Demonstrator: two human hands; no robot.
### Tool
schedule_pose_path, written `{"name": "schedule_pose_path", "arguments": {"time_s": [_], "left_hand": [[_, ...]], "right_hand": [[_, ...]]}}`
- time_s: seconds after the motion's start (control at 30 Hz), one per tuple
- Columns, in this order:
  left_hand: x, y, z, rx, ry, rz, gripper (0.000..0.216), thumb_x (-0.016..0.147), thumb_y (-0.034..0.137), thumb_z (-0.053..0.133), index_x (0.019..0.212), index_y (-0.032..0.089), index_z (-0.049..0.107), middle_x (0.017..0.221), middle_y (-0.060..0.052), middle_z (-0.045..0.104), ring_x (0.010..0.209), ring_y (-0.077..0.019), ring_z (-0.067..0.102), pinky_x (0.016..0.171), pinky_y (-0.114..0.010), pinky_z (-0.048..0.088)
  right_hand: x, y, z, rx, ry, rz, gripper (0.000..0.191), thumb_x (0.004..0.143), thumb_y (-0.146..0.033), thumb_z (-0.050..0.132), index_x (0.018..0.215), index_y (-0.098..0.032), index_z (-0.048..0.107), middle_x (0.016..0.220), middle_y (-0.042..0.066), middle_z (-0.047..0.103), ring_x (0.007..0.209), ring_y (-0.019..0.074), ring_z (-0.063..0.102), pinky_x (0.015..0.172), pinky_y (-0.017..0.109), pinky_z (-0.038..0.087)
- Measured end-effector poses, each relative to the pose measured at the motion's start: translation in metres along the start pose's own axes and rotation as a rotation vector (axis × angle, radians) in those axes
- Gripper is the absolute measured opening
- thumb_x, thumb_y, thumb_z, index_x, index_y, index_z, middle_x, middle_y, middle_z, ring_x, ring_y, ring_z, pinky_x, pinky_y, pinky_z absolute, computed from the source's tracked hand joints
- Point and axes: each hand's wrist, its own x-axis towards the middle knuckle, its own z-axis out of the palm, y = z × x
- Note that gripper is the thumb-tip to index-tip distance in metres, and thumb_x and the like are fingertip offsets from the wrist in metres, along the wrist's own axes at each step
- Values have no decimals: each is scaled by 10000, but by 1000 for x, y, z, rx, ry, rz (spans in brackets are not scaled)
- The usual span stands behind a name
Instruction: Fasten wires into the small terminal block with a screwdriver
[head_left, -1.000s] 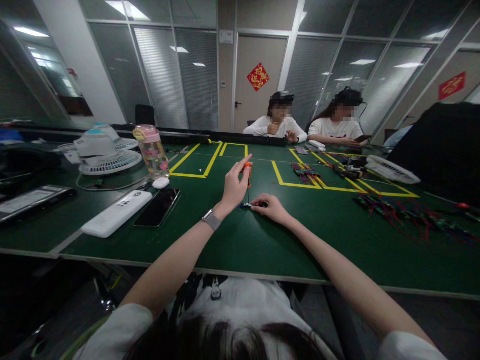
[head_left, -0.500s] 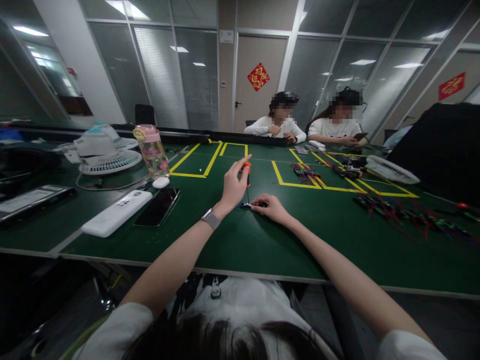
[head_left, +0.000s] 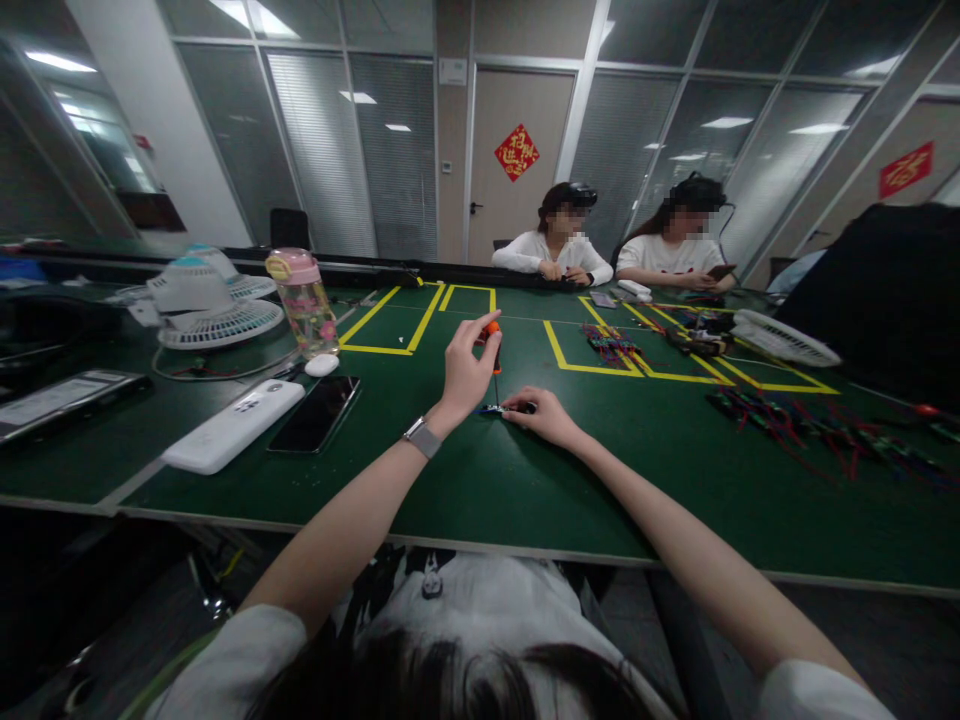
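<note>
My left hand (head_left: 463,370) pinches the orange handle of a small screwdriver (head_left: 494,358), held upright with its thin shaft pointing down. The tip rests on a small dark connector part (head_left: 501,408) lying on the green table (head_left: 525,480). My right hand (head_left: 546,414) lies on the table with its fingertips pressed on that part, holding it in place. A watch sits on my left wrist.
A phone (head_left: 315,414), a white power bank (head_left: 232,427) and a tablet (head_left: 60,397) lie at the left, with a pink-lidded bottle (head_left: 304,302) and a desk fan (head_left: 206,300) behind. Bundles of coloured wires (head_left: 810,428) spread at the right. Two people sit at the far side.
My left fingers have shifted slightly on the screwdriver handle, as in turning it. My right hand and the part stay in place. A person opposite lowered a hand.
</note>
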Motion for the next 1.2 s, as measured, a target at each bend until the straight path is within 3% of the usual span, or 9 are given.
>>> {"name": "schedule_pose_path", "arguments": {"time_s": [0.13,0.33,0.6,1.2], "left_hand": [[0,0,0,38,15,8,212,930,246,595,1126,223,672,925,-38,601,829,-151,586,778,-274,501],[-1,0,0,-13,-33,-3,301,1000,201,423,1215,225,633,1050,-57,637,958,-160,605,858,-290,490],[0,0,1,-11,4,-7,246,960,239,539,1184,210,637,978,-54,644,868,-155,605,784,-274,513],[0,-2,1,1,-23,-4,267,976,207,496,1207,217,629,1007,-61,622,906,-158,600,804,-277,510]], "right_hand": [[0,0,1,9,10,5,195,783,-272,699,923,-162,778,821,65,679,746,169,600,703,288,463],[0,0,1,7,6,3,205,785,-279,697,931,-159,778,827,69,682,742,167,597,702,290,467],[0,0,1,15,16,9,201,779,-267,697,926,-158,780,823,68,686,737,169,601,703,292,468],[0,1,1,16,12,2,218,781,-264,704,942,-134,774,821,72,678,747,166,610,711,286,468]]}}
